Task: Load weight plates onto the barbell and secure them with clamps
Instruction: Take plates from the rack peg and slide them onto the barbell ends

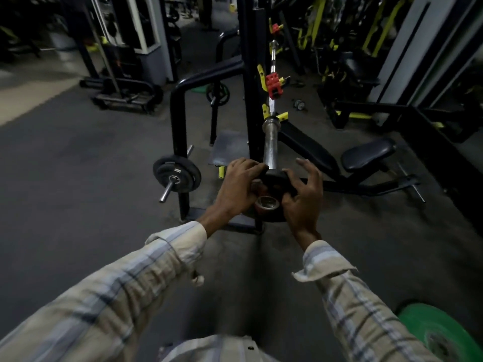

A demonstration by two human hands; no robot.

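A steel barbell (270, 142) rests on a black rack and points toward me, its sleeve end (267, 204) nearest. A small black weight plate (274, 178) sits on that sleeve near its end. My left hand (239, 188) grips the plate's left rim. My right hand (304, 195) holds the right rim with its fingers partly spread. Further up the bar sits a red clamp (274, 85), and a second red clamp (275, 27) shows beyond it.
A black rack upright (252, 74) stands left of the bar. Black plates (177, 174) hang on a storage peg at left. A green plate (441, 333) lies on the floor at bottom right. A padded bench seat (368, 154) is to the right.
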